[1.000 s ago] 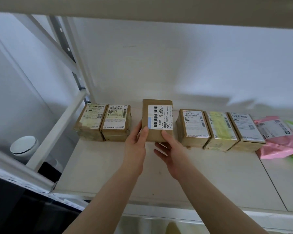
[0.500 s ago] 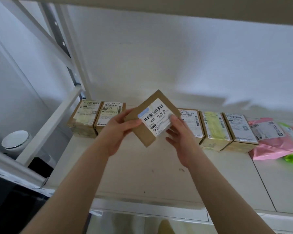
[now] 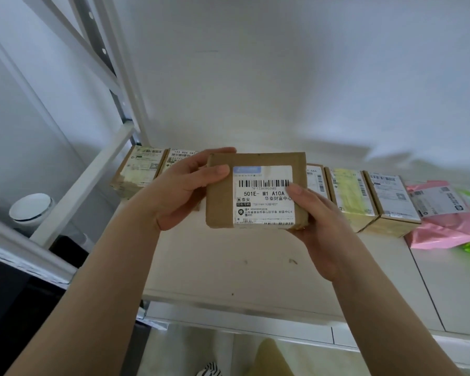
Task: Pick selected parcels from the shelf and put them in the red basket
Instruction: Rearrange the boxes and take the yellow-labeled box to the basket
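While both hands are lifting it above the shelf point(image 3: 228, 267), the brown parcel point(image 3: 255, 191) is facing the head camera label-up; the left hand point(image 3: 179, 194) is curling fingers over its left edge, and the right hand point(image 3: 320, 226) is gripping its right side, thumb pressing the label.

The held parcel point(image 3: 255, 189) is matt brown cardboard bearing a smooth white paper label point(image 3: 263, 196). The boxes in the row point(image 3: 391, 202) are similar cardboard with paper labels. The pink mailer point(image 3: 445, 229) is glossy, crinkled plastic film. The shelf board point(image 3: 228, 267) looks smooth and matt, its frame point(image 3: 92, 50) painted metal.
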`<act>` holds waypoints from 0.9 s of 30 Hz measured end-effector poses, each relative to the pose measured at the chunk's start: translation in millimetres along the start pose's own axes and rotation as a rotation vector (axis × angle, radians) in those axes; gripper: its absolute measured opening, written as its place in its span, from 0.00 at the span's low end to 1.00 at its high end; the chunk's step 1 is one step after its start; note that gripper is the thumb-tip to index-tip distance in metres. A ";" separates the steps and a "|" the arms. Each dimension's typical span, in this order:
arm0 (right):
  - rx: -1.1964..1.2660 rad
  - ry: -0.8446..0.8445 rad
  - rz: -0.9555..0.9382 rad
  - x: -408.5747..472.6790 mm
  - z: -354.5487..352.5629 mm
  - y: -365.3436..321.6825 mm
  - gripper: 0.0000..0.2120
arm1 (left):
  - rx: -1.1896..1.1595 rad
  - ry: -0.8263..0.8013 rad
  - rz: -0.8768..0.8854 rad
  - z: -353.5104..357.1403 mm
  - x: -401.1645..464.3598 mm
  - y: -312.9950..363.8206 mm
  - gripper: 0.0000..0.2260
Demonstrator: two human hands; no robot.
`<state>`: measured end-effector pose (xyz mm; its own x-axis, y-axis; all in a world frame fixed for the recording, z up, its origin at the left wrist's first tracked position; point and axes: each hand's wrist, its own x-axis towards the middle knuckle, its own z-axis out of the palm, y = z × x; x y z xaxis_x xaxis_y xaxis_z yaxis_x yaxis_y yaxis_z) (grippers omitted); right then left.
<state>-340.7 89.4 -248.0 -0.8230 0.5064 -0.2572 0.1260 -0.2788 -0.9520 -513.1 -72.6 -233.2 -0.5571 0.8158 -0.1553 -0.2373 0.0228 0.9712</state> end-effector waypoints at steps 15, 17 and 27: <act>0.054 0.024 -0.011 -4.0 3.3 -5.1 0.31 | 0.059 0.137 -0.050 12.5 -4.6 3.8 0.19; 0.071 0.061 0.001 0.2 4.3 -2.2 0.34 | 0.050 0.197 -0.056 15.3 -3.5 0.2 0.19; 0.136 0.146 0.161 39.7 39.9 36.4 0.43 | -0.429 0.491 -0.180 47.2 13.8 -52.3 0.15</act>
<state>-391.0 66.8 -286.2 -0.7087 0.5563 -0.4339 0.1650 -0.4672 -0.8686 -470.7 -35.2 -277.6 -0.7525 0.4612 -0.4702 -0.5985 -0.1806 0.7805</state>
